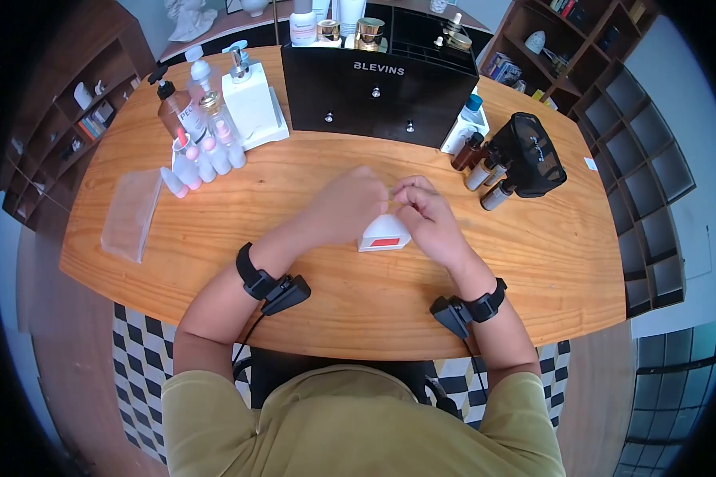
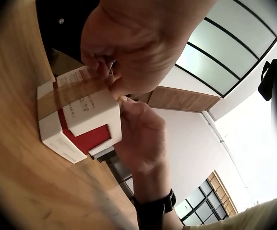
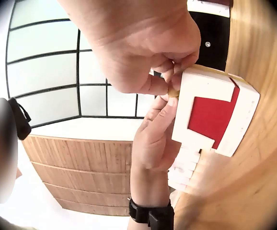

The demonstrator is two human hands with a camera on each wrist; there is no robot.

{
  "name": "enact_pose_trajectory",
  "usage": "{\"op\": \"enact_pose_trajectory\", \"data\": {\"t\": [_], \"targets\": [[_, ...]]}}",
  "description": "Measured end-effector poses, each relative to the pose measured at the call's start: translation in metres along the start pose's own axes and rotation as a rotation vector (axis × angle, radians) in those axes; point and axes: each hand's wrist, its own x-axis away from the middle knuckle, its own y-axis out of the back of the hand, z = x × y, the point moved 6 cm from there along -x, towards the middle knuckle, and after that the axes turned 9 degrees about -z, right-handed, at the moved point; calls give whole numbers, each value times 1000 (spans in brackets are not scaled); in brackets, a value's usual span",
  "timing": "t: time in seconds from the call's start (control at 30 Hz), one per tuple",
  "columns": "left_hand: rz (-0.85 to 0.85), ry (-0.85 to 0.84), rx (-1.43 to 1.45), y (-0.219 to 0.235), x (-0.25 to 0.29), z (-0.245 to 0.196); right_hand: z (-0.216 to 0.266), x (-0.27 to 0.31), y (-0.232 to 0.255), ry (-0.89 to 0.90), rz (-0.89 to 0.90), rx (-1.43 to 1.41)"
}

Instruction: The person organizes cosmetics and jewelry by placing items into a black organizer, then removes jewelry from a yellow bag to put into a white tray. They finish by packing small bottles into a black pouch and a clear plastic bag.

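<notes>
1. Olive-green shirt (image 1: 350,425) lies nearest the head camera, at the table's six-o'clock edge, with black wrist straps on both forearms.
2. Toward the middle of the wooden table (image 1: 318,306) sits a white box (image 1: 384,237) with a red panel. A tan band (image 2: 76,93) crosses it, as the left wrist view shows.
3. Left hand (image 1: 342,208), at ten o'clock of the box, has its fingers curled in, pinching the band at the box's edge.
4. Right hand (image 1: 433,219), at two o'clock of the box, is also curled. Its thumb and fingers pinch at the band, close against the left fingertips.
5. Straight up at twelve o'clock from the box stands a black drawer cabinet (image 1: 378,99), with jars and bottles on top.
6. Around ten o'clock are a white pump bottle (image 1: 247,99) and a group of small pink-and-white bottles (image 1: 207,161); a clear pouch (image 1: 130,215) lies flat at nine.
7. At two o'clock a black mesh bag (image 1: 535,155) stands just beside several small dark-capped bottles (image 1: 497,193).
</notes>
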Motion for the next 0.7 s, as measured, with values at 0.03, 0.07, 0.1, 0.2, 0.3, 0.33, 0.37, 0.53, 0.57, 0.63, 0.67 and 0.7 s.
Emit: {"op": "enact_pose_trajectory", "data": {"t": [0.03, 0.07, 0.1, 0.2, 0.3, 0.33, 0.37, 0.53, 0.57, 0.63, 0.67, 0.7], "targets": [[9, 10, 4, -1, 0, 1, 3, 1, 0, 17, 17, 10], [18, 20, 7, -2, 0, 0, 7, 1, 0, 7, 30, 29], [30, 42, 11, -1, -1, -2, 13, 2, 0, -3, 43, 49], [-13, 8, 63, -1, 0, -4, 10, 2, 2, -21, 68, 33], [-46, 8, 102, -3, -1, -5, 1, 2, 4, -14, 67, -17], [-48, 22, 109, -4, -1, -4, 1, 2, 4, -8, 65, -34], [-60, 65, 135, -5, -1, -1, 2, 2, 3, 5, 53, -30], [-60, 208, 156, -10, 1, 11, -24, 6, 4, -254, 15, -199], [-55, 194, 206, -11, 2, 12, -21, 4, 4, -174, 2, -172], [-44, 165, 306, -10, 3, 15, -14, 3, 5, -15, -25, -119], [-26, 167, 307, -10, 2, 15, -10, 4, 5, 23, -19, -69], [-10, 169, 308, -10, 2, 15, -3, 6, 6, 60, -13, -19]]}}
